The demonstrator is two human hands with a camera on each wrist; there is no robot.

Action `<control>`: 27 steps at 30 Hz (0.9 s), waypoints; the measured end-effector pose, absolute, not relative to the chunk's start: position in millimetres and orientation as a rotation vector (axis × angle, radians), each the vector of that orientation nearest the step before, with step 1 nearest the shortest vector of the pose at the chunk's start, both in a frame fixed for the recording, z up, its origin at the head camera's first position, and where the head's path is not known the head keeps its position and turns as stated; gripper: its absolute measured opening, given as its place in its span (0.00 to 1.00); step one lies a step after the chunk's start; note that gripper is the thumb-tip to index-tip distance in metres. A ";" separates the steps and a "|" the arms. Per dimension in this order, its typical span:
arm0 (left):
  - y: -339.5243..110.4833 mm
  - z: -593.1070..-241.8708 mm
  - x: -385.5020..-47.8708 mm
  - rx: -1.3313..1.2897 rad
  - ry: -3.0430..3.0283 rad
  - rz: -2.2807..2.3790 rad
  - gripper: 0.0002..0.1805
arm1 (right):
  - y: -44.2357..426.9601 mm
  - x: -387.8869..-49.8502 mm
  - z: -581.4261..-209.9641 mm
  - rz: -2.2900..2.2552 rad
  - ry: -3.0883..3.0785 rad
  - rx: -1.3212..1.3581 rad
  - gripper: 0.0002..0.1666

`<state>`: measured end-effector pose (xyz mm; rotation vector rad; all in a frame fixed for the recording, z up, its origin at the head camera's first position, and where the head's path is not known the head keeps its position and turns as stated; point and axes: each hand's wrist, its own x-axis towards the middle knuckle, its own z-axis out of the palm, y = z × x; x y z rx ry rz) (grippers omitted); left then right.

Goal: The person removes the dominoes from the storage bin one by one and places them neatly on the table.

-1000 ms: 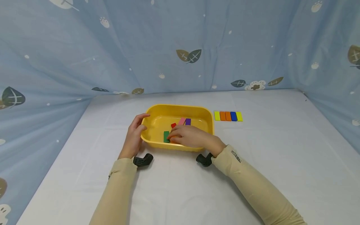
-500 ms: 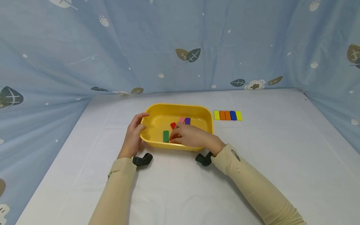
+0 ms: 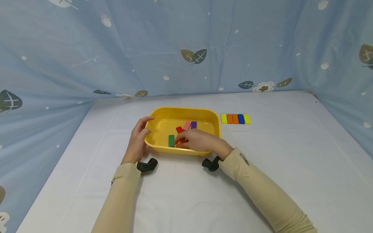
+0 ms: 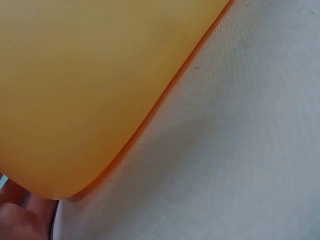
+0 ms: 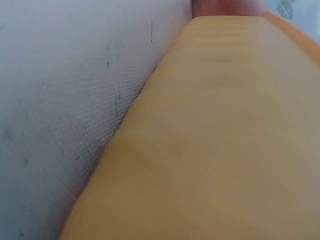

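Note:
My left hand [image 3: 137, 141] holds the left end of a yellow plastic tray [image 3: 183, 111], thumb and fingers at its rim. In the left wrist view, part of that hand [image 4: 22, 215] shows beside the tray's outer wall [image 4: 85, 90]. My right hand [image 3: 199, 140] reaches over the near rim into the tray, thumb and fingers curled about an orange block [image 3: 181, 142], mostly hidden. Just left of these fingertips lies a green block [image 3: 171, 140]. Farther back are a red block [image 3: 179, 129], a pink block [image 3: 187, 125] and a purple block [image 3: 193, 125]. The right wrist view shows mostly outer tray wall [image 5: 200, 140].
Right of the tray, on the white cloth [image 3: 180, 194], several flat blocks form a row: yellow [image 3: 224, 118], orange [image 3: 230, 118], blue [image 3: 241, 118] and yellow again. Black wrist devices [image 3: 147, 165] sit at both cuffs. A patterned blue curtain [image 3: 145, 48] stands behind.
My right fingers have shifted slightly within the tray around the orange block, which was more exposed a second ago. My left hand stays on the rim. The row of blocks is unchanged.

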<state>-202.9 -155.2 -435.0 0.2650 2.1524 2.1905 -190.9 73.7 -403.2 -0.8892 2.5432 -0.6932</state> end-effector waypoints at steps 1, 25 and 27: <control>-154.6 -433.1 -201.8 0.264 2.157 2.183 0.26 | 74.1 -190.9 -402.9 -0.699 2.540 -0.888 0.12; -157.8 -444.6 -209.6 0.248 2.148 2.203 0.25 | 97.3 -205.2 -389.9 -1.316 2.542 -0.700 0.09; -158.1 -445.3 -209.7 0.252 2.148 2.206 0.25 | 104.2 -208.3 -384.8 -1.359 2.534 -0.680 0.12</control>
